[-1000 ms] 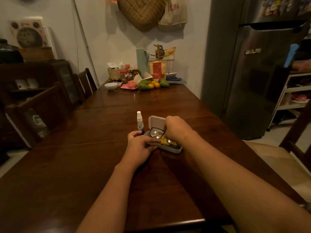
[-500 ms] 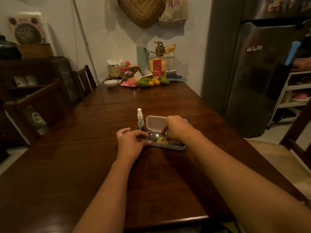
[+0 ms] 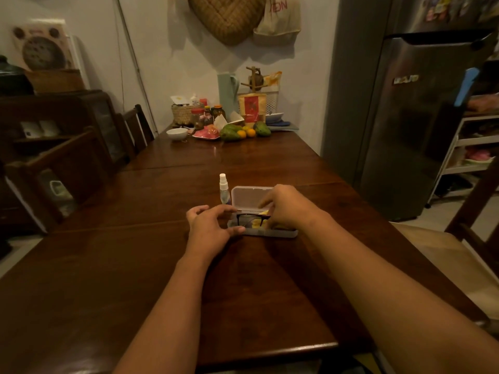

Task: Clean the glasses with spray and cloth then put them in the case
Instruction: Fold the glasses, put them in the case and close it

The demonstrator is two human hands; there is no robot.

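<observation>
Centre frame, on the tabletop (image 3: pixel 151 271): your left hand (image 3: pixel 209 229) pinches the open case (image 3: pixel 272 234) at its left end. Your right hand (image 3: pixel 287 206) has fingers curled on the glasses (image 3: pixel 247 219), inside the case over the cloth (image 3: pixel 256 225). Spray (image 3: pixel 223 188) stands upright just behind.

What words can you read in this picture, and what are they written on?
"EON": red letters, the start unclear, on the cloth bag hanging on the wall.
Too blurred to read: the badge on the fridge.
Too small to read: the print on the red packet and any label on the spray bottle.
</observation>
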